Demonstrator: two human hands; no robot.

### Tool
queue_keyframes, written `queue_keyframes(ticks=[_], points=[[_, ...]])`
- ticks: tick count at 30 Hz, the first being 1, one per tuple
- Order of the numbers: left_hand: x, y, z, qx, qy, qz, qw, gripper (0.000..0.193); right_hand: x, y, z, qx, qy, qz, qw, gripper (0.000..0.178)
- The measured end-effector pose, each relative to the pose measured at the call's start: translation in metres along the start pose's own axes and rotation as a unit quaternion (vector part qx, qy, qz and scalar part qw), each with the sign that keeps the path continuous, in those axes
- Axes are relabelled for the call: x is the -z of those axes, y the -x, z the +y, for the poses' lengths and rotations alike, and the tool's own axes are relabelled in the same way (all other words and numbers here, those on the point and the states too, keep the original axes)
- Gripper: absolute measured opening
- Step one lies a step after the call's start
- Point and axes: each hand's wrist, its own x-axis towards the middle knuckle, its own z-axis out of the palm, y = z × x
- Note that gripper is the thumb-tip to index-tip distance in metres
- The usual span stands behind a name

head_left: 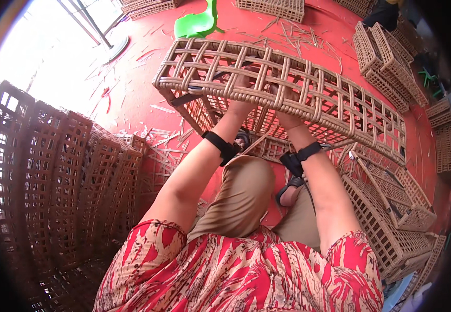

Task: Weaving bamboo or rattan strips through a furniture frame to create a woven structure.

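A brown woven rattan basket frame (340,117) spans the space in front of me, tilted, its open lattice side facing up. Both my arms reach beneath its thick wrapped rim into the inside. My left hand (242,83) shows in part through the gaps near the middle of the lattice. Just to its right, my right hand (287,95) is also partly covered by the weave. The fingers of both hands are mostly hidden, so their grip does not show. A loose cane strand (257,143) hangs below the rim between my forearms. Black bands circle both wrists.
Tall stacked woven baskets (54,177) stand close on my left. More baskets (387,223) lie at my right, with another stack (387,65) farther back. A green plastic chair (197,23) is beyond the frame. Cane scraps (295,36) litter the red floor (137,78).
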Motion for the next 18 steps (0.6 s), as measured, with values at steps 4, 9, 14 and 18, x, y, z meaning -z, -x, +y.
queue_keyframes(ticks=[4,9,14,18], points=[[-0.049,0.015,0.040,0.020,-0.100,0.042,0.994,0.028,0.020,0.003,0.025,0.007,0.002,0.034,0.999,0.032],[-0.035,0.011,0.006,-0.054,-0.051,0.000,0.997,0.019,0.040,-0.010,-0.022,-0.100,-0.189,-0.022,0.977,0.032],[-0.035,0.003,-0.014,-0.132,-0.121,-0.050,0.983,0.020,0.035,-0.004,-0.002,-0.109,-0.175,0.004,0.978,0.021],[-0.025,0.005,-0.006,-0.086,-0.093,-0.070,0.989,0.018,0.044,-0.007,-0.006,0.095,0.139,0.058,0.984,0.014]])
